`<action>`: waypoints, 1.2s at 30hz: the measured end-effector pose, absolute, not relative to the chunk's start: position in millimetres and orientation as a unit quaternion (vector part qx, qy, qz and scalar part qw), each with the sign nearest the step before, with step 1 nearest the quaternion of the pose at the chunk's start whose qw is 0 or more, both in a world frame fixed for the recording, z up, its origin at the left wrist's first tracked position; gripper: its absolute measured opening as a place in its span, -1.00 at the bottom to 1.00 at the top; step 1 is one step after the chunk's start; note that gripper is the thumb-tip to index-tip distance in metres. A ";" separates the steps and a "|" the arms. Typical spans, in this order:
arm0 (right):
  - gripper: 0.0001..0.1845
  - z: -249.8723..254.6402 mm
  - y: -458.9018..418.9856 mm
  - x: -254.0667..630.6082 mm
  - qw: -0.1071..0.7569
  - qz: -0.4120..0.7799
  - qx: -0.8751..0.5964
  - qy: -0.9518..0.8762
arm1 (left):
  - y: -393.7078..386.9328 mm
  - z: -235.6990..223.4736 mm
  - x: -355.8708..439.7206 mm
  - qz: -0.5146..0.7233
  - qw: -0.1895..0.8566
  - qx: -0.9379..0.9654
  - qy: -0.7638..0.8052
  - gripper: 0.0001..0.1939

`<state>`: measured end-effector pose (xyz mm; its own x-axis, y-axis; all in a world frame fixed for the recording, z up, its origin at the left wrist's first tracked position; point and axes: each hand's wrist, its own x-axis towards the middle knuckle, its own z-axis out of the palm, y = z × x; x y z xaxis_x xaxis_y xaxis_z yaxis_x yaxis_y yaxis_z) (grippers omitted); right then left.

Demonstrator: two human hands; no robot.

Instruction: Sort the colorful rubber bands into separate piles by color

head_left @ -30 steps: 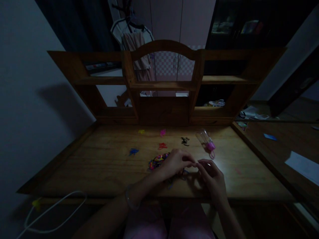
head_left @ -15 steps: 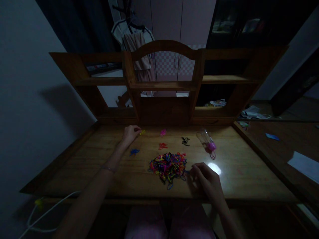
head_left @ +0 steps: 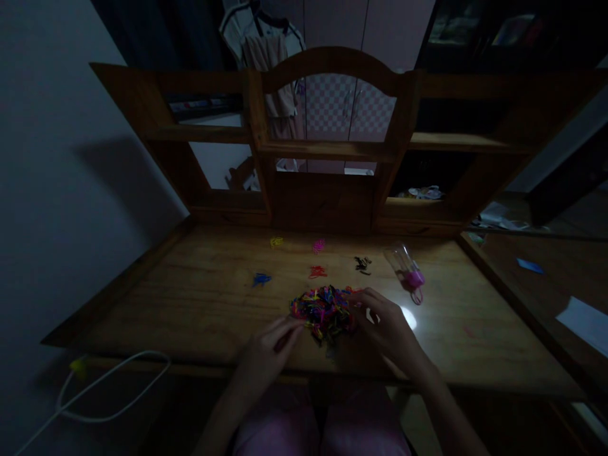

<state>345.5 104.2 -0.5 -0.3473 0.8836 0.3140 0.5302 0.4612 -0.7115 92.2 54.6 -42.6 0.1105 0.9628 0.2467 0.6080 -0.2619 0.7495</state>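
Observation:
A heap of small multicoloured rubber bands [head_left: 323, 310] lies on the wooden desk [head_left: 190, 304]. At its right side, my right hand [head_left: 387, 323] bends over it, thumb and forefinger close together at the bands; what is between the tips is too small to make out. My left hand [head_left: 268, 351] is at the heap's left front edge, somewhat blurred, fingers stretched towards it and nothing visible in them. Behind the heap are little single-colour groups of bands: blue [head_left: 261, 279], yellow [head_left: 276, 242], pink [head_left: 318, 246], red [head_left: 318, 272] and black [head_left: 363, 265].
A clear bottle with a pink cap [head_left: 415, 278] and loop lies at the right. A wooden shelf unit [head_left: 327, 150] rises along the desk's back. White paper [head_left: 584, 323] and a blue card [head_left: 529, 266] lie on the surface to the right. A white cable [head_left: 114, 415] hangs at lower left.
My left hand went from above the heap to the yellow bands, then came back to the heap's left front. My right hand moved left onto the heap. The view tilted down slightly.

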 end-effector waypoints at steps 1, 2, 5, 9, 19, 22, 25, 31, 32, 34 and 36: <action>-0.74 3.5 111.4 337.2 0.328 0.247 -0.434 -0.802 | 49.4 -50.2 92.7 0.368 0.264 0.696 0.557 -0.78; -0.74 6.5 118.7 328.5 0.305 0.240 -0.416 -0.822 | 46.6 -55.7 92.5 0.370 0.282 0.688 0.557 -0.78; -0.76 9.3 139.5 303.1 0.236 0.208 -0.376 -0.872 | 47.1 -60.4 90.5 0.385 0.308 0.661 0.565 -0.78; -0.79 4.6 157.6 278.4 0.170 0.155 -0.346 -0.909 | 51.4 -54.5 87.7 0.387 0.330 0.646 0.570 -0.79; -0.88 -1.9 168.7 272.6 0.160 0.219 -0.346 -0.898 | 49.9 -47.4 79.8 0.390 0.373 0.640 0.547 -0.75; -0.92 2.7 169.5 278.9 0.211 0.264 -0.352 -0.873 | 50.2 -47.9 79.9 0.387 0.378 0.639 0.547 -0.76; -0.87 2.5 172.2 284.6 0.250 0.312 -0.353 -0.846 | 50.3 -49.3 80.3 0.388 0.382 0.639 0.543 -0.76; -0.70 -9.8 182.3 293.7 0.273 0.496 -0.391 -0.726 | 51.0 -51.5 80.9 0.391 0.380 0.635 0.547 -0.76; -0.69 -10.8 183.4 295.2 0.272 0.520 -0.401 -0.703 | 51.1 -51.7 80.8 0.389 0.380 0.635 0.548 -0.76; -0.68 -10.2 184.1 298.1 0.270 0.548 -0.421 -0.670 | 51.3 -51.9 80.6 0.385 0.380 0.638 0.548 -0.77; -0.68 -6.4 183.4 300.6 0.265 0.566 -0.434 -0.648 | 51.5 -52.2 80.4 0.383 0.377 0.640 0.549 -0.77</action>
